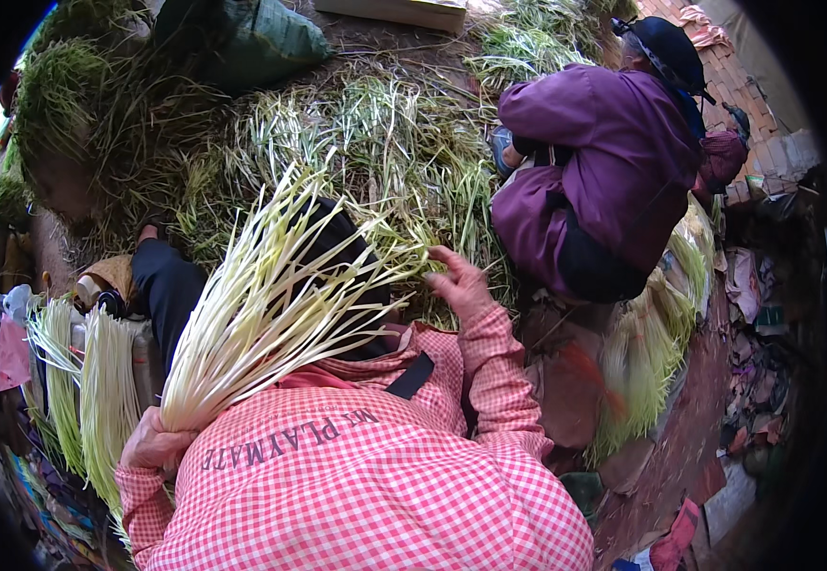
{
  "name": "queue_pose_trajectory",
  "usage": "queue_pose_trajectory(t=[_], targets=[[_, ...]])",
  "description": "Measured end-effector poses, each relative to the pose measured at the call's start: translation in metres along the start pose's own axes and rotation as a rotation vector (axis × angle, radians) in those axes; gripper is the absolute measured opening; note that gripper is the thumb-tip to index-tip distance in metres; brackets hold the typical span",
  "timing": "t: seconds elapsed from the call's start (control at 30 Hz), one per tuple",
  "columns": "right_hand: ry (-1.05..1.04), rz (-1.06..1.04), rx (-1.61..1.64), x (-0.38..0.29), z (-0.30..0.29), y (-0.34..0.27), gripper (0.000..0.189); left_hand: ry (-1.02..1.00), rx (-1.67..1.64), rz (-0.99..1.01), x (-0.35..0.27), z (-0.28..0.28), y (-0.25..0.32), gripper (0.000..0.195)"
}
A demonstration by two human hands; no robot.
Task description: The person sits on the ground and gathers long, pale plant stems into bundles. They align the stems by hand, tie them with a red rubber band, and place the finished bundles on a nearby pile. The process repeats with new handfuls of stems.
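My left hand (151,441) grips a large bundle of pale garlic chives (263,307) by its white lower ends, at the left side of my pink checked garment (356,492). The leaves fan upward and to the right across my lap, paler at the base and yellow-green toward the tips. Beside the right-hand tips is my right hand (464,284), its thumb and forefinger close to some thin leaf ends. Whether those fingers pinch a leaf is not clear. Behind the bundle, dark cloth shows over my lap.
Loose chive leaves (385,143) cover the ground ahead. A person in purple (606,135) sits at front right. Tied bundles stand at left (108,392) and right (641,357). A green sack (270,43) lies beyond; a pink plastic bag (11,353) hangs at far left.
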State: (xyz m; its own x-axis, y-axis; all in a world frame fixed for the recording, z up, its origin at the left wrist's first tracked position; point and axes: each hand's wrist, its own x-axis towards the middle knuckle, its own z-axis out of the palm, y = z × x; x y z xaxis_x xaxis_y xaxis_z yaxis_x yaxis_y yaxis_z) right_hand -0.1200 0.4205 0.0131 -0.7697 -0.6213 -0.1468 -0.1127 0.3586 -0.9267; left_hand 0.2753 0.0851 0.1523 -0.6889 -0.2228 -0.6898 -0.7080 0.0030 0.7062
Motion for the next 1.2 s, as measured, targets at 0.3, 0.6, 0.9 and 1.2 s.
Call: queue_pose_trajectory(t=[0.3,0.6,0.9,1.2], targets=[[-0.235,-0.065,0.031,-0.021,0.062,0.012,0.059,-0.004,-0.004,-0.001,-0.001,0.004,-0.001,0.027],[-0.409,-0.01,0.154,-0.029,0.075,0.034,0.056,-0.003,-0.012,0.017,-0.004,0.007,-0.004,0.027],[-0.019,-0.131,-0.212,-0.012,0.087,0.07,0.025,-0.01,-0.014,0.051,0.001,0.009,0.004,0.027],[0.231,0.564,0.13,-0.003,0.026,0.08,0.044,0.008,-0.047,0.049,-0.005,0.014,0.005,0.026]])
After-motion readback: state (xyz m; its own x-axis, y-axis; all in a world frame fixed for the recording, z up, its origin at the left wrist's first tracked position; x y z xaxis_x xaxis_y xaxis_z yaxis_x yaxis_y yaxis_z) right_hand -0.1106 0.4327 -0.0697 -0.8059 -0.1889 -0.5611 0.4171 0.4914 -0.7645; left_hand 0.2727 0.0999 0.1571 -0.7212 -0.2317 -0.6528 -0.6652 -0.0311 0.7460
